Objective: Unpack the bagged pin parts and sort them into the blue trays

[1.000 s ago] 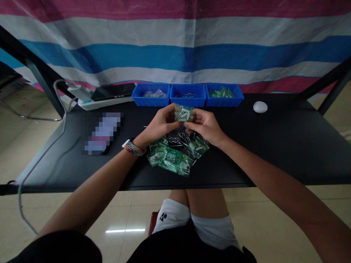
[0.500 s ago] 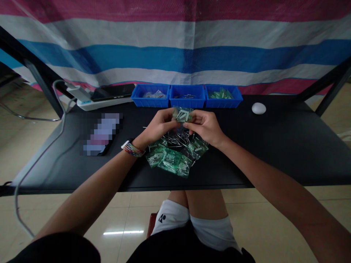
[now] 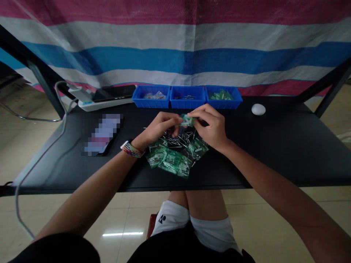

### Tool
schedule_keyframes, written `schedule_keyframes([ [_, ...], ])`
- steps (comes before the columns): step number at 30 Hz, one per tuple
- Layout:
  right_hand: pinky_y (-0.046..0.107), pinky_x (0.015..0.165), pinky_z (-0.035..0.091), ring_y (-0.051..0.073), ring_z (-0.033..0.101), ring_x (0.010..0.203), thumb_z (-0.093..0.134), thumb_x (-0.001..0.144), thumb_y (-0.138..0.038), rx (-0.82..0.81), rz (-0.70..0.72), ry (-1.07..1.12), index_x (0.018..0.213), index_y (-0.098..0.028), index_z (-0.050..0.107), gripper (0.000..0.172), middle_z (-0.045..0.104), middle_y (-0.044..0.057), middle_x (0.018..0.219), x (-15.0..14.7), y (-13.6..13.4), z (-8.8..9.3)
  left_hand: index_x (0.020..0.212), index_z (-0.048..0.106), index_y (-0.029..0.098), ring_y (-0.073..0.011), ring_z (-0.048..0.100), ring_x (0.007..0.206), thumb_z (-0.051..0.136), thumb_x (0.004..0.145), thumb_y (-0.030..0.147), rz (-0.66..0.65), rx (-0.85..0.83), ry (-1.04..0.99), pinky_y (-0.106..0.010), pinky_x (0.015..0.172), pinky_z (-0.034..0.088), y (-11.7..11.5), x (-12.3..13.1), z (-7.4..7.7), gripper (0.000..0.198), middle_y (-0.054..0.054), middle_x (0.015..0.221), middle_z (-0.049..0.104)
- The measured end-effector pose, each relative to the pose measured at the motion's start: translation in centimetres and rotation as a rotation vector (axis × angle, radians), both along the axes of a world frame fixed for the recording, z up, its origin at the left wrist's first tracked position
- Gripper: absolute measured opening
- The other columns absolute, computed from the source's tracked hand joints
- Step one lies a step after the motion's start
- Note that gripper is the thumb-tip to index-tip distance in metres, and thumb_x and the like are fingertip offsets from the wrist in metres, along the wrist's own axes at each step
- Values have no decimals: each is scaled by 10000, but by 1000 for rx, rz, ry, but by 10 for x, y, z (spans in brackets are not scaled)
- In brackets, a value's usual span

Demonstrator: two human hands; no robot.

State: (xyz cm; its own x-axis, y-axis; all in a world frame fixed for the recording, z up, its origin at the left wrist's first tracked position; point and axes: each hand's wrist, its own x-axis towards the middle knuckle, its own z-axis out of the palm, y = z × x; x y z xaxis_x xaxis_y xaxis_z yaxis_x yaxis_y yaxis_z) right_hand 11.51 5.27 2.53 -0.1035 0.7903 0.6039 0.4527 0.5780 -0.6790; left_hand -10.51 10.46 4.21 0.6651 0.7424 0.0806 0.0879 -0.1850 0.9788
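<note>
A small green-tinted clear plastic bag [image 3: 187,120] with pale pieces inside is held up between both hands. My left hand [image 3: 163,126] pinches its left side, and my right hand [image 3: 210,123] grips its right edge with thumb and fingertips. Below the hands lies a loose heap of thin metal pins [image 3: 179,138] on the black table. Closer to me, several filled green bags [image 3: 171,161] overlap in a pile, and another green bag [image 3: 197,148] rests to their right. My fingers partly cover the held bag.
Three blue bins stand at the back: the left bin [image 3: 151,103] has clear bags, the middle bin [image 3: 188,105] metal pins, the right bin [image 3: 224,105] green bags. A power strip [image 3: 90,105], a phone [image 3: 102,135] and a cable [image 3: 49,146] are left; a white egg-shaped object [image 3: 258,109] is right.
The held bag has tipped from facing me to a flatter, more folded look. My right hand has turned over its top edge, and the left hand has dropped slightly.
</note>
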Motion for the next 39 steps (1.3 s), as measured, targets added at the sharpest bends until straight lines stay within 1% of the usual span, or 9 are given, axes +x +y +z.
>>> schedule_keyframes([
  [5,444,920,597,256,669,1000,664,963,-227,-51,-21,47,1097,-316,791,205,665,73,1262,-2,0,1,783,668,150,-138,681,575,798,899,420,44,15,-24,-226,529,497,-1,3,-1,321,-58,719,753],
  [10,342,697,617,168,675,773,632,994,-449,-286,65,356,1326,-311,661,361,681,59,1211,-3,7,-1,811,645,157,-137,692,569,821,894,485,100,47,-81,-222,519,519,5,3,-5,382,-47,731,752],
  [14,308,643,616,151,692,712,717,891,-601,-522,184,491,1209,-265,660,466,694,26,1027,-5,11,-2,838,651,160,-137,692,574,817,900,517,102,79,-96,-230,541,537,5,3,-6,399,-40,716,741],
  [17,307,637,617,146,688,692,833,788,-591,-554,204,496,1072,-244,660,481,705,18,981,-9,10,0,850,660,160,-136,694,587,820,903,496,99,104,-87,-227,548,531,5,4,-8,376,-37,714,737],
  [21,353,670,636,161,680,683,866,769,-542,-514,175,488,1022,-243,654,446,708,19,954,-10,10,0,876,675,157,-139,704,613,803,922,484,90,120,-79,-225,566,535,4,4,-9,355,-36,722,736],
  [26,434,924,632,238,723,929,813,844,-413,-356,128,354,967,-246,667,253,725,37,957,-10,9,-5,907,692,155,-146,717,628,808,914,482,91,117,-72,-232,579,550,4,5,-9,347,-34,749,740],
  [30,444,928,638,258,732,975,721,926,-361,-227,43,275,1021,-256,694,145,741,56,1011,-6,9,0,1043,672,151,-152,740,642,807,910,409,109,115,-104,-245,604,569,3,6,-9,321,-25,796,732],
  [35,538,1107,561,337,687,1239,580,1025,-307,127,-350,-53,1271,-259,732,293,733,130,1302,55,30,19,1238,567,157,-143,728,617,751,930,314,161,92,-136,-239,556,544,3,5,-9,392,-13,824,723],
  [39,581,1127,536,364,655,1326,475,1042,-234,215,-573,-289,1357,-201,724,403,729,174,1347,120,58,9,1247,543,167,-140,706,587,704,947,311,145,63,-156,-240,537,530,3,5,-9,370,7,770,701],
])
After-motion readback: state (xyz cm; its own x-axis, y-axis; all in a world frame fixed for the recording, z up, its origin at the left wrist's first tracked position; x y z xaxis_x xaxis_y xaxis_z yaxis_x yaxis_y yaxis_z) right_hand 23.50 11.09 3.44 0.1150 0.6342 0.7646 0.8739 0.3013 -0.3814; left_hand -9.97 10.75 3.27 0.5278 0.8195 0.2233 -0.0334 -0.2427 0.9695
